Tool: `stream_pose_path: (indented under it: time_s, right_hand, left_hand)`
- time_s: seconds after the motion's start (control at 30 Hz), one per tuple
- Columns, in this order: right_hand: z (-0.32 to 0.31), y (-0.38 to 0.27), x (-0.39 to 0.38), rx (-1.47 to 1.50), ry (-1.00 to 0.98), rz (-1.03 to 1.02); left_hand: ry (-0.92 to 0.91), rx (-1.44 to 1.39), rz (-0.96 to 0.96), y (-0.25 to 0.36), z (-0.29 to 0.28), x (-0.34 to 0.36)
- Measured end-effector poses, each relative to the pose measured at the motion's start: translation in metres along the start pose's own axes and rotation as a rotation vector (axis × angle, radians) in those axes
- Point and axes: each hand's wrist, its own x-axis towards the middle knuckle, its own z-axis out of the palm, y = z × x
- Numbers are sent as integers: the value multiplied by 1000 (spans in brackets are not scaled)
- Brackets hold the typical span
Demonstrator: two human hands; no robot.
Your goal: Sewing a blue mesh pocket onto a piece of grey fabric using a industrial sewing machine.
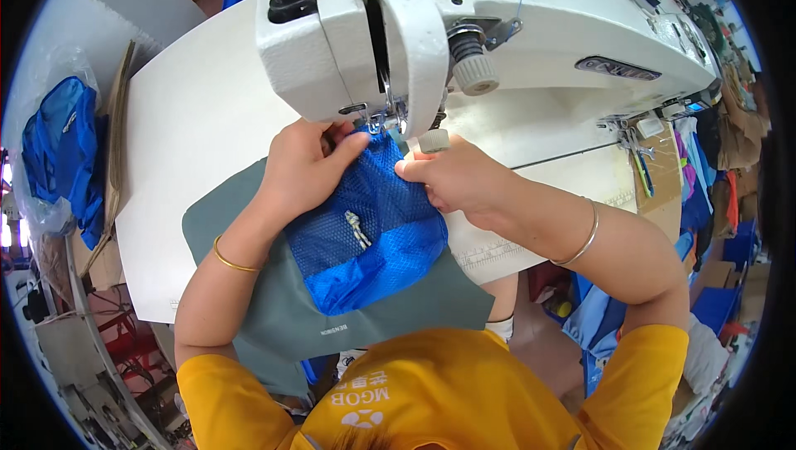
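Observation:
A blue mesh drawstring bag (365, 226) lies in front of the white sewing machine (348, 43), its upper edge running up to the presser foot (377, 122). My left hand (307, 164) pinches the bag's upper left edge between thumb and fingers, close to the foot. On the opposite side, my right hand (460, 175) grips the upper right edge with the thumb on top. A pale knotted cord (357, 230) rests on the mesh. Beneath the bag spreads a dark green-grey sheet (249, 189), which hangs over the table's front edge. The needle tip cannot be made out.
The white table (182, 118) extends left and right of the machine. Blue fabric in a clear plastic bag (62, 151) hangs at the far left beside a cardboard sheet (123, 143). Pens (643, 172) lie at the right, near piles of coloured cloth (690, 168).

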Motion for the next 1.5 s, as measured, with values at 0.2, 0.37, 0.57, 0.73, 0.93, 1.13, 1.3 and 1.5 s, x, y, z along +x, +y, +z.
stream_pose_path:
  time_s: [0.2,0.37,0.57,0.73,0.93,1.13,1.3,1.5]
  right_hand:
    - [-2,9,4,79,-102,43]
    - [1,12,7,73,-139,53]
    - [-4,13,10,167,-236,72]
    - [-6,13,7,281,-287,68]
    - [3,13,7,181,-160,118]
    - [11,17,6,101,-90,105]
    - [7,47,13,-598,113,-695]
    - [9,79,-55,-938,496,-1038]
  left_hand:
    - [-1,438,20,19,6,6]
    - [169,181,70,2,14,0]
    - [141,361,770,-8,3,-1]
    - [22,355,729,3,3,-7]
    - [-137,500,615,10,3,-13]
    - [-117,708,626,28,2,-21]
    - [-85,815,680,34,2,-26]
    - [-142,860,614,30,2,-36]
